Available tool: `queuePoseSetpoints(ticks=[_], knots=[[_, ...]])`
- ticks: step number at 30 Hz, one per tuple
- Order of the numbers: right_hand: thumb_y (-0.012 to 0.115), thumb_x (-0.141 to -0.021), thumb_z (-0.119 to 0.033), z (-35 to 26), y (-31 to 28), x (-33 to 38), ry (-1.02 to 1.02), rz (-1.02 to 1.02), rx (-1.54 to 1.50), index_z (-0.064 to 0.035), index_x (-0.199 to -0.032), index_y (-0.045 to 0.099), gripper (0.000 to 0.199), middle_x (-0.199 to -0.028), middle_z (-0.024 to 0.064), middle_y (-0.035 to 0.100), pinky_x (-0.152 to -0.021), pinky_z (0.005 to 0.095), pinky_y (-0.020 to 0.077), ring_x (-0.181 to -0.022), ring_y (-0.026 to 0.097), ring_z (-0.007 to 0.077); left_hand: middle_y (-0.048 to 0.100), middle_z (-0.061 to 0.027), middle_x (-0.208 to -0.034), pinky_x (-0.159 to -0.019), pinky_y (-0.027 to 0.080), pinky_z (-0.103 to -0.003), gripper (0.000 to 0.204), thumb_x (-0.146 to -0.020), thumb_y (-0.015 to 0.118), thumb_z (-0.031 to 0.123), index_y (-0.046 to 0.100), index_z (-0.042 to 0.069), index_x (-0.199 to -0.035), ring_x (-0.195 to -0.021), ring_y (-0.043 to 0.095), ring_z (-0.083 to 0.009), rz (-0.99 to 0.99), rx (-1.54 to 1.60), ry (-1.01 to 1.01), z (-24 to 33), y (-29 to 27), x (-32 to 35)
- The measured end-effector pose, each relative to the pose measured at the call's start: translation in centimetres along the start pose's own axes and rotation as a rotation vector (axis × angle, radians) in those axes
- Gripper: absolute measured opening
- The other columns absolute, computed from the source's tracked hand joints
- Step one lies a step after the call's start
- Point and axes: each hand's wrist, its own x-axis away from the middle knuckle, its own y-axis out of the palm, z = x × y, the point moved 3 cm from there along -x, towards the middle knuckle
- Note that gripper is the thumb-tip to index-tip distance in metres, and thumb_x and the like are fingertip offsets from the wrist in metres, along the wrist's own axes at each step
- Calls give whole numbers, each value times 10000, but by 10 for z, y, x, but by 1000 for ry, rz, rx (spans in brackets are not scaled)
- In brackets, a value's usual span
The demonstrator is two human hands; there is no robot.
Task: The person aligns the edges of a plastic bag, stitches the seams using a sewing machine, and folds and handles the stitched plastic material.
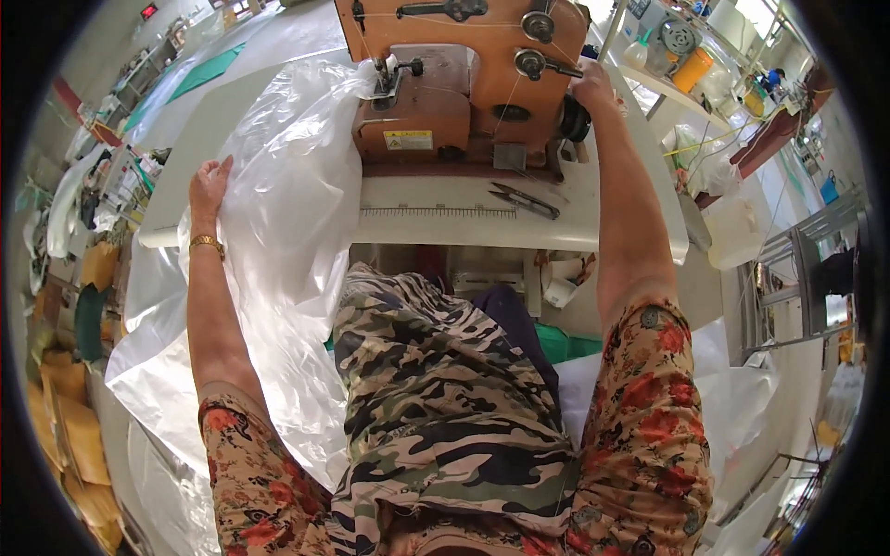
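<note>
While L hand (206, 193) sits part-spread by crinkly clear plastic sheeting (292, 185), slack cd jam orange metal sewing m/c (501, 69); R hand (594, 91): can't tell grip.

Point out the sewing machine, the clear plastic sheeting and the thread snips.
Sewing machine (496, 88), head view: its orange-brown upright pillar.
Clear plastic sheeting (283, 218), head view: its crumpled middle.
Thread snips (537, 205), head view: the middle of their dark body.
</note>
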Motion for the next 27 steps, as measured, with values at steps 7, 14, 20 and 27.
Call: queuePoseSetpoints(ticks=[7, 14, 20, 27], knots=[[455, -936, -211, -1, 18, 58, -209, 407, -670, -36, -984, 690, 297, -943, 199, 680, -813, 406, 482, -930, 655, 325, 603, -191, -1191, -933, 449, -454, 621, -839, 665, 455, 511, 35, -1272, -1107, 567, -377, 59, -251, 308, -86, 2, 5], [451, -870, -184, 5, 7, 39, 1, 229, -319, -50, -948, 710, 302, -906, 227, 675, -829, 427, 485, -906, 645, 383, 570, -153, -1154, -894, 432, -514, 476, -859, 622, 324, 486, 117, -1265, -1082, 532, -401, 183, -559, 168, -100, 37, 6], [493, -836, -185, 2, 11, 34, 15, 240, -449, -50, -917, 722, 278, -890, 213, 684, -831, 402, 488, -892, 657, 346, 602, -188, -1133, -910, 452, -450, 473, -854, 580, 482, 539, 124, -1160, -1094, 558, -367, 318, -405, 92, -120, 22, 20], [496, -869, -203, 19, 25, 55, -6, 333, -734, -49, -969, 717, 288, -919, 196, 688, -846, 361, 479, -915, 656, 298, 673, -208, -883, -727, 513, -508, 544, -821, 604, 590, 625, 63, -956, -868, 646, -428, 136, -515, 51, -56, 52, 20]])
